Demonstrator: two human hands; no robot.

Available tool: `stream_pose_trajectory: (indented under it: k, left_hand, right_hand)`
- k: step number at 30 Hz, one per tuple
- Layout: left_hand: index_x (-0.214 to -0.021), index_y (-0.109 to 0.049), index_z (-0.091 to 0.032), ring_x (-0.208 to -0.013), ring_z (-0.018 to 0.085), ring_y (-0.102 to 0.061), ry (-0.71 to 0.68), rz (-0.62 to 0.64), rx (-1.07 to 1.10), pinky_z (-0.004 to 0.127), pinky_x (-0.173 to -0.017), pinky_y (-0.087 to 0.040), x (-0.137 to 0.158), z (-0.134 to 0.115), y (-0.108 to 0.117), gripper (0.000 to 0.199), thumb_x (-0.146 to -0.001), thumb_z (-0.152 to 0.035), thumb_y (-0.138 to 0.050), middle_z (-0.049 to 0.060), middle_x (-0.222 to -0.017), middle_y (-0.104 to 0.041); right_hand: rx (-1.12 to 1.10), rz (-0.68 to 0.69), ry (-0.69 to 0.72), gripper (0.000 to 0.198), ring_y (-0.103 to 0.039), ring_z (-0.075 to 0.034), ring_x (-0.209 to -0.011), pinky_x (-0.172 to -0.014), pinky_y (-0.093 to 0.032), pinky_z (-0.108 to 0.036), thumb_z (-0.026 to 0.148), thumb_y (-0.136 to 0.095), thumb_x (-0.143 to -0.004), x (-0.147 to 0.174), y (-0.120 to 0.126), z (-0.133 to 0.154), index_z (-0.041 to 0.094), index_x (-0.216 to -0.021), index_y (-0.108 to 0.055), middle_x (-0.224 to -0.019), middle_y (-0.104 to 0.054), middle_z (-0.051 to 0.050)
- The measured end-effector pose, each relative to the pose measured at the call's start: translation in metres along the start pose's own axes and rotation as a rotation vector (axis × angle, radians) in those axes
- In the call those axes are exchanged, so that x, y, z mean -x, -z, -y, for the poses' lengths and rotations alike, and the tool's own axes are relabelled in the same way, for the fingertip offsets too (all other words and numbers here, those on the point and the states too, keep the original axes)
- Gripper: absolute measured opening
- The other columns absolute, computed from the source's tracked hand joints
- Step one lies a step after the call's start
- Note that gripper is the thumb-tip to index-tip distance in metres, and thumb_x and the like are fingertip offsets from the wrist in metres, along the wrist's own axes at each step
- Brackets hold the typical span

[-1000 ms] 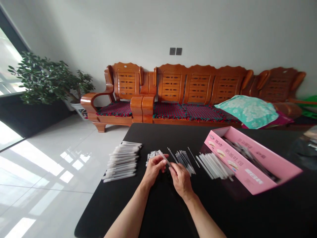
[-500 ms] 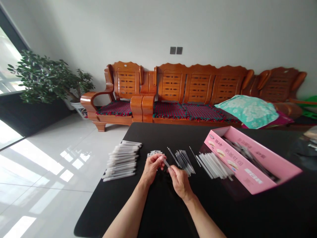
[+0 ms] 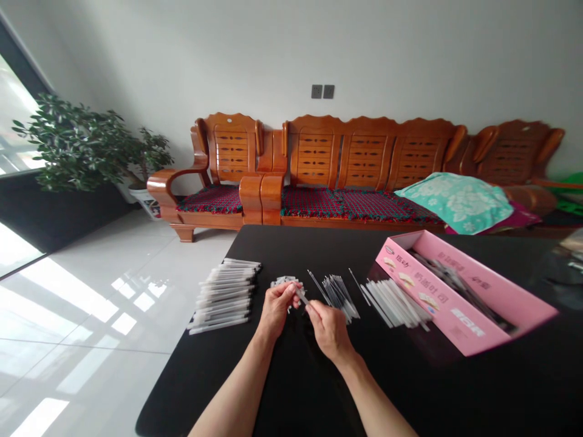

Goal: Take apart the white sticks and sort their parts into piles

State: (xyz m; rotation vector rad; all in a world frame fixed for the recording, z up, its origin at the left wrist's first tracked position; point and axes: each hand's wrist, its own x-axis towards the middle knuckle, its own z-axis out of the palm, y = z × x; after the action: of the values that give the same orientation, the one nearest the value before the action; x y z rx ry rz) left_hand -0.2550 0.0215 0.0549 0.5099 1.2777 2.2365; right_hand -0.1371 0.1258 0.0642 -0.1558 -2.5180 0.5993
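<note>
Quietly, the two hands met at a pale pen barrel [image 3: 303,297], close together but not touching each other. The left hand [image 3: 276,308] had thumb and fingertips pinched on its far end, and the right hand [image 3: 331,329] gripped its near end, so that only a short length showed between them, slanting down toward the right hand. The barrel was held above a black table [image 3: 182,391].

Just beyond the left hand lay a heap of small whitish pieces [image 3: 284,281], partly hidden by the fingers; I could not tell what each one was. Well to the left of that hand, a stack of translucent pens [image 3: 223,298] lay side by side, their black ends turned toward the hands. Just beyond the right hand was a fan of thin ink refills [image 3: 339,296], dark along much of their length. Farther right, past a lone refill [image 3: 359,286], came a bundle of frosted white tubes [image 3: 395,303]. Beyond them, well to the right of the right hand, a pink cardboard box [image 3: 439,297] stood open, holding a jumble of dark, slender items [image 3: 460,285]. Past the table, facing the hands, ran a carved wooden sofa [image 3: 316,155].
</note>
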Motion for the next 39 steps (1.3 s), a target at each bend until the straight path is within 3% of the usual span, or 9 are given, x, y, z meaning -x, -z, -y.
stream_pose_trajectory:
  k: [6,9,13,16,24,29,32,35,39]
  left_hand:
    - [-0.086,-0.075,-0.009,-0.05,0.007,-0.051,-0.027,-0.107,-0.001,0.019,-0.052,-0.042,0.0,0.0,-0.001,0.029,-0.077,-0.037,-0.075,0.0,-0.057,-0.06]
    - [-0.085,-0.074,-0.009,-0.05,0.007,-0.051,-0.007,-0.078,0.026,0.018,-0.051,-0.041,-0.001,-0.004,0.002,0.03,-0.076,-0.037,-0.075,0.0,-0.057,-0.06]
    - [-0.085,-0.073,-0.009,-0.047,0.006,-0.048,0.009,0.014,0.083,0.017,-0.047,-0.039,0.0,-0.008,0.004,0.029,-0.076,-0.037,-0.076,0.0,-0.056,-0.059]
    - [-0.083,-0.073,-0.008,-0.046,0.005,-0.046,0.006,0.019,0.084,0.017,-0.045,-0.037,0.001,-0.008,0.0,0.029,-0.075,-0.037,-0.076,0.0,-0.055,-0.058]
    - [-0.08,-0.073,-0.011,-0.049,0.005,-0.049,-0.118,-0.225,0.091,0.016,-0.05,-0.04,-0.005,-0.012,0.006,0.032,-0.071,-0.041,-0.078,-0.001,-0.059,-0.059]
    - [-0.092,-0.074,-0.011,-0.051,0.009,-0.053,-0.149,-0.187,-0.23,0.021,-0.053,-0.044,-0.006,-0.01,0.012,0.035,-0.079,-0.043,-0.068,0.0,-0.06,-0.061]
    - [-0.098,-0.073,-0.013,-0.048,0.011,-0.054,-0.169,-0.345,-0.484,0.022,-0.048,-0.043,-0.006,-0.007,0.019,0.037,-0.08,-0.044,-0.065,0.0,-0.058,-0.062]
    - [-0.098,-0.072,-0.015,-0.047,0.013,-0.056,-0.148,-0.447,-0.71,0.022,-0.045,-0.043,-0.008,-0.005,0.028,0.035,-0.081,-0.044,-0.062,0.001,-0.062,-0.064]
    - [-0.095,-0.074,-0.017,-0.054,0.015,-0.06,-0.172,-0.409,-0.96,0.024,-0.053,-0.046,-0.01,-0.001,0.032,0.028,-0.082,-0.038,-0.06,0.003,-0.07,-0.067]
  right_hand:
    - [0.226,-0.157,0.091,0.034,-0.053,-0.015,-0.062,-0.062,-0.029,-0.028,0.024,-0.038,-0.1,-0.003,-0.013,0.002,0.015,-0.079,-0.063,-0.062,-0.06,-0.005]
    - [-0.084,-0.057,-0.076,0.034,-0.051,-0.013,-0.059,-0.058,-0.029,-0.026,0.033,-0.039,-0.1,-0.007,-0.006,0.008,0.015,-0.084,-0.065,-0.063,-0.06,-0.003]
    - [-0.742,0.253,-0.361,0.043,-0.033,-0.009,-0.041,-0.045,-0.024,-0.023,0.049,-0.038,-0.097,-0.01,0.006,0.014,0.016,-0.089,-0.063,-0.047,-0.041,0.006]
    - [-0.912,0.343,-0.426,0.046,-0.02,-0.008,-0.037,-0.041,-0.021,-0.023,0.052,-0.034,-0.097,-0.009,0.01,0.015,0.015,-0.091,-0.061,-0.044,-0.026,0.011]
    - [0.177,-0.117,0.03,0.035,-0.053,-0.014,-0.057,-0.058,-0.03,-0.026,0.027,-0.039,-0.099,0.011,0.006,0.001,0.015,-0.08,-0.065,-0.059,-0.059,-0.004]
    - [0.254,-0.243,-0.082,0.031,-0.061,-0.015,-0.063,-0.062,-0.036,-0.024,0.031,-0.039,-0.1,0.021,0.02,-0.025,0.017,-0.097,-0.067,-0.072,-0.068,-0.005]
    - [0.482,-0.3,-0.178,0.033,-0.061,-0.018,-0.068,-0.064,-0.036,-0.027,0.033,-0.04,-0.099,0.02,0.047,-0.058,0.017,-0.093,-0.068,-0.074,-0.068,-0.007]
    - [0.776,-0.232,-0.292,0.03,-0.058,-0.02,-0.067,-0.063,-0.033,-0.03,0.029,-0.045,-0.095,0.023,0.075,-0.103,0.017,-0.079,-0.067,-0.068,-0.064,-0.008]
    - [0.947,-0.177,-0.371,0.022,-0.057,-0.022,-0.072,-0.07,-0.035,-0.032,0.027,-0.051,-0.09,0.031,0.096,-0.149,0.015,-0.081,-0.068,-0.076,-0.066,-0.01]
